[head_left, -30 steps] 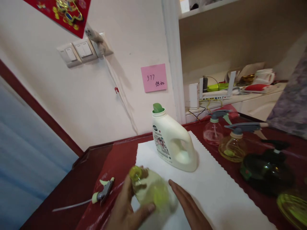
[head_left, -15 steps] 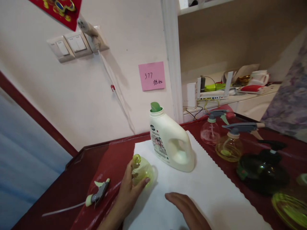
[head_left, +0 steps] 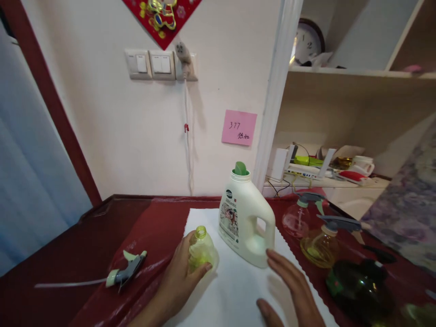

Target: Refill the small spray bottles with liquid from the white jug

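Risen beside the white detergent jug (head_left: pixel 247 222): right hand (head_left: pixel 289 286), fingers spread, nearly touching; left hand (head_left: pixel 175 284), fingers curled round a green-tinted plastic bottle (head_left: pixel 201 250); one careless nudge could topple the jug.

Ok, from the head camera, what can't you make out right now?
Head view:
- Small green bottle: one side hidden by the left hand.
- White detergent jug's label: wording too small to read.
- Green object: cut off by the bottom right corner.
- Wall clock: lower part hidden behind the shelf.
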Demonstrator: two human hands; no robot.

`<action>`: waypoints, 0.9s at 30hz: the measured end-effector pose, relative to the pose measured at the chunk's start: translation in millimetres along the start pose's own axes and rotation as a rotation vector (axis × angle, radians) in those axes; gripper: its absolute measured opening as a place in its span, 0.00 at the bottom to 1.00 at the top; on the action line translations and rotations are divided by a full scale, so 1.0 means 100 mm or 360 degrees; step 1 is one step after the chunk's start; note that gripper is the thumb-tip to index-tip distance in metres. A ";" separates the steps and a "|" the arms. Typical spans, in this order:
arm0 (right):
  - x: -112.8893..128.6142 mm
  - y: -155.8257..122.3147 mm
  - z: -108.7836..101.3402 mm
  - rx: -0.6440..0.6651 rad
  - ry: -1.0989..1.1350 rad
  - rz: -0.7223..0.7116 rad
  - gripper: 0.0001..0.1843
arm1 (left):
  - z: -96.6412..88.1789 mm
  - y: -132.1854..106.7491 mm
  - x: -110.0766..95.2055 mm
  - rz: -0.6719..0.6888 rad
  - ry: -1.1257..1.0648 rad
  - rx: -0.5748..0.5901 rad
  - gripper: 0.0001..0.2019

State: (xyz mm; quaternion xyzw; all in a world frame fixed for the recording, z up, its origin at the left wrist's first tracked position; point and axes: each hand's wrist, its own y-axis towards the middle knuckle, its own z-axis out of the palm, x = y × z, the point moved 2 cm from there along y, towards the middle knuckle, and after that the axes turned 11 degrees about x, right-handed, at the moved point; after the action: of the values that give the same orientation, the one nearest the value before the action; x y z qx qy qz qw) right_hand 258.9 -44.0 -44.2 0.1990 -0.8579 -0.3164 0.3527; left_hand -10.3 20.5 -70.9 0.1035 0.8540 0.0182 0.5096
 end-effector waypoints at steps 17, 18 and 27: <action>-0.42 1.12 0.23 0.0011 0.0596 0.0681 0.43 | 0.04 -0.05 -0.12 -0.0054 -0.0038 -0.0025 0.38; -0.39 1.11 0.24 -0.0024 0.0599 0.0687 0.42 | 0.04 -0.05 -0.12 -0.0056 -0.0055 -0.0040 0.38; -0.06 1.14 -0.15 -0.0037 0.0471 0.0666 0.41 | -0.12 -0.02 -0.14 -0.0047 0.0015 -0.0241 0.35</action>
State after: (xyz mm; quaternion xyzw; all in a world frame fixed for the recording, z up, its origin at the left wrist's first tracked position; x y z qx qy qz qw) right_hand 260.8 35.4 39.2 0.0570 -0.8157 -0.2138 0.5345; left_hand -14.9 16.8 -53.2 0.0520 0.8540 0.0757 0.5120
